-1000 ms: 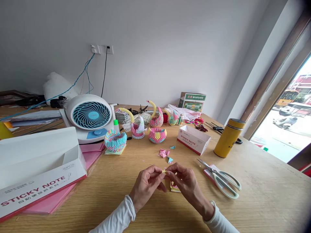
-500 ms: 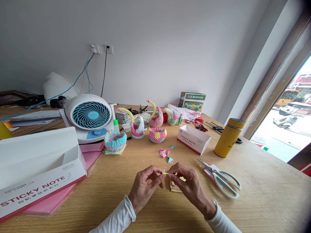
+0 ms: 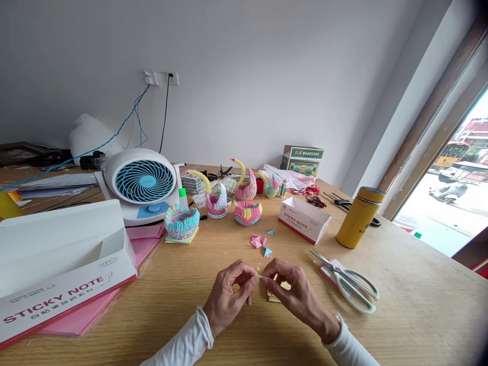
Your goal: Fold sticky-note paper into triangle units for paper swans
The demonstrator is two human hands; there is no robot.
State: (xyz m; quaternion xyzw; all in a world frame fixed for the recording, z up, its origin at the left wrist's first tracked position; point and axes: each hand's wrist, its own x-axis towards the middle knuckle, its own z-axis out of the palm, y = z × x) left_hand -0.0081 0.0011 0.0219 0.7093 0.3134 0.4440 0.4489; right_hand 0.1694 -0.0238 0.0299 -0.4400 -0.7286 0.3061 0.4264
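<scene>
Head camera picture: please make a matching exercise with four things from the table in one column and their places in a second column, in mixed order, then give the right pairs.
Things:
1. scissors
2. yellow bottle
3. fan
4. small paper strip

Places:
A. far left part of the table, before the wall sockets
B. pinched between the left hand and the right hand
C. lying flat, to the right of the hands
D. standing upright near the window side

Pairs: 1-C, 2-D, 3-A, 4-B
</scene>
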